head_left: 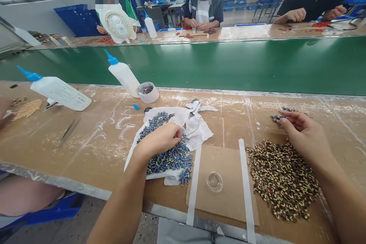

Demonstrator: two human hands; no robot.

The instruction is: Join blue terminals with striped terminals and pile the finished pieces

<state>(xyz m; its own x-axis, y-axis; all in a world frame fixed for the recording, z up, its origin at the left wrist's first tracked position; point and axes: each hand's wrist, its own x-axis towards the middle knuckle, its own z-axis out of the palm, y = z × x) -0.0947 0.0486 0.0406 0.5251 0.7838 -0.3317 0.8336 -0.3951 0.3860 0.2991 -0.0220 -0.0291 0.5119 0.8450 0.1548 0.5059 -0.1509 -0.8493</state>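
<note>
My left hand [166, 137] is over a pile of small blue-and-yellow pieces [168, 160] spread on white paper. Its fingers are curled together, and whatever is in them is hidden. Farther right, my right hand [304, 131] hovers past the far edge of a heap of small dark brown-and-cream pieces [281, 183]. Its thumb and forefinger come together beside a few small blue-and-dark pieces [275, 119]; I cannot make out what they pinch. Between the two heaps, a small clear cup [214, 181] stands on a cardboard sheet [223, 209] taped down with white strips.
Two white bottles with blue nozzles, one leaning [124, 76] and one tilted [61, 92], are at left. A tape roll [148, 92], tweezers [68, 131] and crumpled paper [198, 127] lie nearby. Beyond the green belt [214, 65], several people work beside a white fan [117, 24].
</note>
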